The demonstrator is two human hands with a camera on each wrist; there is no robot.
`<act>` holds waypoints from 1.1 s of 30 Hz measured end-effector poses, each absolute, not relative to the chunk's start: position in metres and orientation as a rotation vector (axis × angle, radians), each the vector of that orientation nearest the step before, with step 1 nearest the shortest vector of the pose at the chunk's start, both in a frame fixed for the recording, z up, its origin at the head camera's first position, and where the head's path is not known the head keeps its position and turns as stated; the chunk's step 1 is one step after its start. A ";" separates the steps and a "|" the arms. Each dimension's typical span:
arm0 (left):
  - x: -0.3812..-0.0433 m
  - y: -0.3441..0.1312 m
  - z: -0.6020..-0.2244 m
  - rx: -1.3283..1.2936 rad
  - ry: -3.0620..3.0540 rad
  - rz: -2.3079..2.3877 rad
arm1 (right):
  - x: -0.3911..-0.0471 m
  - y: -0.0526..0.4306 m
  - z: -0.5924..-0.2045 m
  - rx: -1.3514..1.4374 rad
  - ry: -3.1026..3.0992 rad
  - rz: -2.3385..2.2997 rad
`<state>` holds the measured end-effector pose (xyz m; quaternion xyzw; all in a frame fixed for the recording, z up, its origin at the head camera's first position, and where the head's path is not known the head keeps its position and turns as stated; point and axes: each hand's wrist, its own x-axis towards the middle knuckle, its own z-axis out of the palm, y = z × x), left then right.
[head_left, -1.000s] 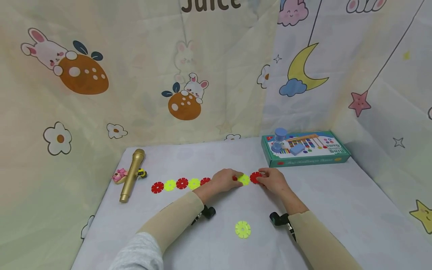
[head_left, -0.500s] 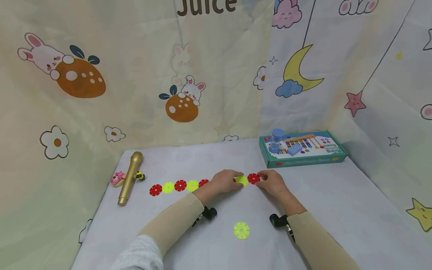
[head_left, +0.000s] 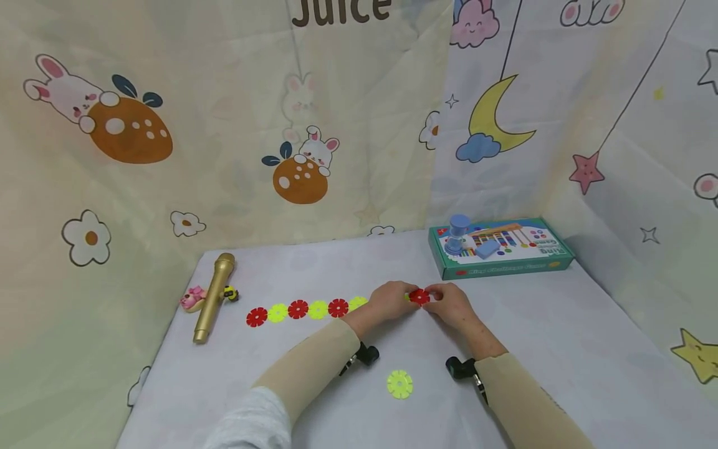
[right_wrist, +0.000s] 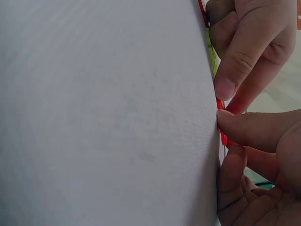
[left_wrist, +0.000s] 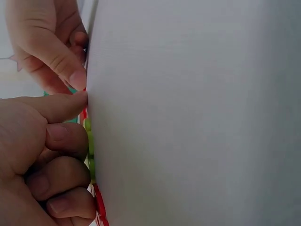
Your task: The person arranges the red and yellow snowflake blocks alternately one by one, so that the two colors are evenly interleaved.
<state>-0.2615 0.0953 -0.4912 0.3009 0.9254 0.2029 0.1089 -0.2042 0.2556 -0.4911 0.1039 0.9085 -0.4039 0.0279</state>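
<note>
A row of notched plastic discs, red and yellow-green by turns, lies on the white table. At its right end is a red interlocking disc. My left hand pinches the left edge of this disc, its palm hiding part of the row. My right hand pinches the same disc from the right with thumb and forefinger. In the right wrist view, the two thumbs nearly meet along the red disc. Closer to me, a single yellow-green disc lies flat.
A gold toy microphone lies at the left, with a pink figure and a small yellow-black one beside it. Toward the back right is a green game box, bearing a blue spool-shaped piece and a blue block.
My left hand has slid right along the row, from the yellow-green disc to the edge of the red one, uncovering another yellow-green disc behind it. My right hand keeps hold of the red disc.
</note>
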 end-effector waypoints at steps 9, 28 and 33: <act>-0.262 0.095 -0.494 0.872 2.709 0.615 | -0.178 0.247 -0.485 0.225 2.772 -1.243; -0.265 0.088 -0.497 0.908 2.728 0.612 | -0.092 0.200 -0.493 -0.417 2.653 -1.017; -0.265 0.091 -0.499 0.921 2.717 0.625 | -0.089 0.197 -0.488 -0.332 2.636 -1.016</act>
